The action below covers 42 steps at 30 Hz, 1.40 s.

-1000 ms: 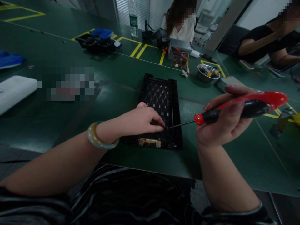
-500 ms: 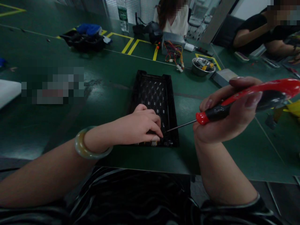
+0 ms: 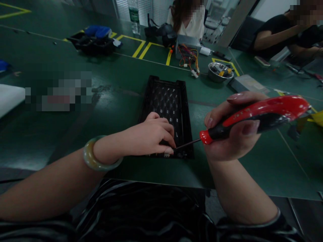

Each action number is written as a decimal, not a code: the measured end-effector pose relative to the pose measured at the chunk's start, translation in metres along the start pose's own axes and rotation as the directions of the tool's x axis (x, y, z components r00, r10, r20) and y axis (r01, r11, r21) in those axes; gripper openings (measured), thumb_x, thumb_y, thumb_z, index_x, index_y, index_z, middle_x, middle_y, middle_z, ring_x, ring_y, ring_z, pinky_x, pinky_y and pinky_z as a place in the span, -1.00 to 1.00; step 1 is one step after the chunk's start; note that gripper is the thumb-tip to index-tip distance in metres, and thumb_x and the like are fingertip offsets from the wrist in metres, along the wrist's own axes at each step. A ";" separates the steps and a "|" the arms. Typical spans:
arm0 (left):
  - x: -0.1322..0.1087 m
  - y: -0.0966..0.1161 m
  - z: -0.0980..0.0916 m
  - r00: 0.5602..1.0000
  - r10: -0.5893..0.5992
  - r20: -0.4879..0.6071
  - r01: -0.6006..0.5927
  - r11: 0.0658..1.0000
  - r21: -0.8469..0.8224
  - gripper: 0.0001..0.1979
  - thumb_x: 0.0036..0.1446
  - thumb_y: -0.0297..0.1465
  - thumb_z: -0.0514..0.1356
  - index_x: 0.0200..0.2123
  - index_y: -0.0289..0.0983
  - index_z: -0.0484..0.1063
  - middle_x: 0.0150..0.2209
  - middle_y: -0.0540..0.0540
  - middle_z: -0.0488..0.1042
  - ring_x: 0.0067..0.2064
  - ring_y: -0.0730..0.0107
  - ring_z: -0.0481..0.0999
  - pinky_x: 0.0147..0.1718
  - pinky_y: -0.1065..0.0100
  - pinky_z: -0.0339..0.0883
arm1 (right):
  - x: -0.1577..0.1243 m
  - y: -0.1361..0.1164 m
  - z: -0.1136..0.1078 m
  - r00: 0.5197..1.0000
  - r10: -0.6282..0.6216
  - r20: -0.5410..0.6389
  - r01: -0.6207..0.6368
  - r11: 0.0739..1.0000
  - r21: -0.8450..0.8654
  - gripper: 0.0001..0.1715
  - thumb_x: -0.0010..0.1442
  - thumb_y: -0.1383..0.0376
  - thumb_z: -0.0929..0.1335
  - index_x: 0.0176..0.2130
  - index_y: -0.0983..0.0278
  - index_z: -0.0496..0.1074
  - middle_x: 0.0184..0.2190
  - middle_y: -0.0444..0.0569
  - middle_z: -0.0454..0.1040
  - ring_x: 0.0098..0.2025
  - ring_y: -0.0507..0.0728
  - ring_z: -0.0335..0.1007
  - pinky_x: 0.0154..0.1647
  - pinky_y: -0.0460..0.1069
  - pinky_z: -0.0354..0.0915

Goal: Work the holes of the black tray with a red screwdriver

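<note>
A black rectangular panel with raised edges (image 3: 185, 117) lies on the green table in front of me. My left hand (image 3: 157, 136) rests over its near end, thumb and fingers pinched together near the lower edge; whatever is between the fingertips is too small to name. My right hand (image 3: 230, 131) is wrapped round a red and black screwdriver (image 3: 274, 109), held slantwise above the table to the right of the panel. The screwdriver's tip points left and down, right by my left fingertips.
Farther back on the table (image 3: 118, 79) are a black tray with blue items (image 3: 92, 42), a bottle (image 3: 134, 18), a metal box with coloured wires (image 3: 188, 42) and a metal bowl of tools (image 3: 219, 73). Two people sit beyond.
My right hand has moved left and slightly down with the screwdriver, bringing its tip to my left fingertips. My left hand has barely moved.
</note>
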<state>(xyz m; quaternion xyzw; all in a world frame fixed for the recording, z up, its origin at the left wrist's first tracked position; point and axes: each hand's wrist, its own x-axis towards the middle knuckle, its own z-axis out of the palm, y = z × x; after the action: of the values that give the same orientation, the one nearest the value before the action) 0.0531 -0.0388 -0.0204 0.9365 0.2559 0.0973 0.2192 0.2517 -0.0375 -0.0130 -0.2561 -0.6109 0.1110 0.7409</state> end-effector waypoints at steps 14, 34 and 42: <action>0.001 0.000 -0.002 1.000 -0.021 0.016 0.021 0.999 -0.026 -0.83 0.37 -0.15 0.36 -0.17 -0.03 0.75 -0.11 0.02 0.67 0.00 0.23 0.52 0.09 0.10 -0.07 | -0.001 0.001 0.002 0.997 -0.069 0.014 0.070 0.997 -0.044 -0.53 0.33 -0.25 0.27 -0.06 -0.01 0.41 -0.23 -0.13 0.39 -0.63 -0.04 0.07 -0.66 0.01 0.20; 0.000 0.000 -0.001 1.000 0.023 -0.008 -0.023 1.000 0.000 -0.82 0.36 -0.14 0.38 -0.16 -0.06 0.75 -0.11 0.00 0.67 -0.02 0.20 0.52 0.09 0.09 -0.07 | 0.002 -0.002 -0.004 0.992 -0.052 0.117 0.054 0.998 -0.016 -0.53 0.36 -0.24 0.29 -0.01 0.01 0.40 -0.25 -0.14 0.41 -0.57 0.00 0.23 -0.56 0.02 0.30; 0.001 0.000 0.000 1.000 0.013 -0.019 -0.014 0.999 -0.030 -0.81 0.36 -0.14 0.37 -0.16 -0.09 0.72 -0.12 0.01 0.67 0.00 0.19 0.53 0.11 0.10 -0.06 | 0.000 -0.011 -0.009 0.959 0.113 0.260 -0.163 0.970 0.178 -0.56 0.32 -0.10 0.46 0.07 -0.02 0.40 -0.21 -0.18 0.45 -0.46 -0.04 0.39 -0.49 -0.07 0.46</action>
<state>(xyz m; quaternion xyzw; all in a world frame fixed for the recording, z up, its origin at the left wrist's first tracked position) 0.0539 -0.0385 -0.0205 0.9339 0.2500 0.1114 0.2301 0.2592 -0.0489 -0.0083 -0.2076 -0.6649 0.2540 0.6710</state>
